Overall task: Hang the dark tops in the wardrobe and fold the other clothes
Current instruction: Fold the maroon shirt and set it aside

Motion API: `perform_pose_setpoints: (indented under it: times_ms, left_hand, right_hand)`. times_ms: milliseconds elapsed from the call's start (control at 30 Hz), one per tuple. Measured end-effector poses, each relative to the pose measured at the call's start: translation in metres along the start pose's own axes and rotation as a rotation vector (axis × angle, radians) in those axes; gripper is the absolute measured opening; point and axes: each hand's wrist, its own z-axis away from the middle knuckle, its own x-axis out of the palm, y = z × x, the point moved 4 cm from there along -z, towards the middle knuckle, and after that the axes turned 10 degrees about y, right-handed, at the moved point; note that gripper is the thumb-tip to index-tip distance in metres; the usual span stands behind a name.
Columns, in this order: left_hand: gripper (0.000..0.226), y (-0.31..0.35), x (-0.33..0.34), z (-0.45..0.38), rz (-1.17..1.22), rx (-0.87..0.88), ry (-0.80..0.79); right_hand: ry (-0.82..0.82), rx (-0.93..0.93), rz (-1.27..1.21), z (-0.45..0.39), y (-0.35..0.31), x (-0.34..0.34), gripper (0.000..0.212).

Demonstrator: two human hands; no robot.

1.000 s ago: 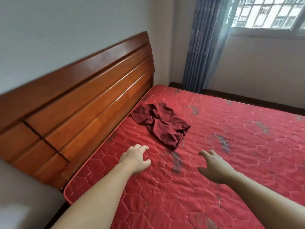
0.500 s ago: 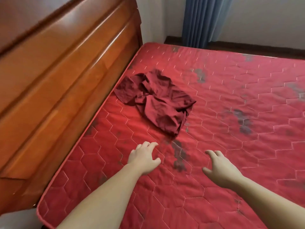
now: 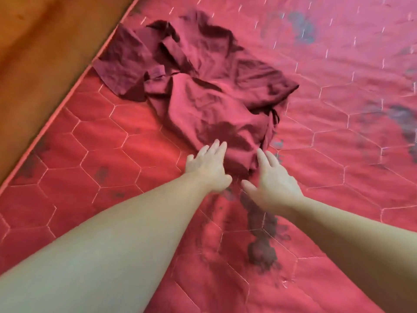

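**Reaching for the crumpled garment on the red mattress**

The red quilted mattress [image 3: 338,177] lies beside a wooden headboard [image 3: 45,53]. The left hand [image 3: 208,170] and right hand [image 3: 274,179] hover with fingers spread, holding nothing, at the near edge of the maroon garment [image 3: 203,86], crumpled near the headboard. I think the 2 hands should pinch separate corners, then lift and shake it flat.

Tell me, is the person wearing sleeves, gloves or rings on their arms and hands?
No. Both forearms are bare as far as the picture shows, so no sleeves are in view. The left hand and the right hand have no gloves, and I can see no rings, watch or bracelet on them.
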Motion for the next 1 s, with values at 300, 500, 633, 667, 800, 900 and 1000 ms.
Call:
perform_pose_setpoints:
  times_ms: [300, 500, 633, 667, 800, 900, 1000]
  left_hand:
    - [0.029, -0.021, -0.003, 0.01, 0.09, 0.148, 0.31]
    - [0.088, -0.018, 0.007, 0.038, -0.059, 0.206, 0.179]
    - [0.048, 0.002, 0.022, 0.063, -0.116, 0.284, 0.182]
    - [0.037, 0.009, 0.024, 0.07, -0.079, 0.292, 0.185]
    - [0.05, 0.028, 0.044, 0.103, -0.007, 0.27, 0.208]
    - [0.075, 0.03, 0.053, 0.122, -0.006, 0.078, 0.183]
    - [0.064, 0.048, 0.064, 0.137, 0.029, 0.076, 0.065]
  right_hand:
    - [0.032, -0.238, 0.061, -0.013, -0.018, 0.013, 0.009]
    - [-0.211, -0.558, 0.074, 0.072, -0.007, 0.012, 0.028]
    - [-0.406, -0.551, 0.168, 0.111, 0.02, 0.017, 0.039]
    - [-0.445, -0.49, 0.192, 0.117, 0.033, 0.016, 0.04]
    - [-0.505, -0.248, 0.388, 0.137, 0.095, -0.002, 0.053]
    - [-0.47, -0.159, 0.69, 0.145, 0.144, -0.028, 0.049]
    - [-0.375, -0.157, 0.798, 0.153, 0.171, -0.039, 0.035]
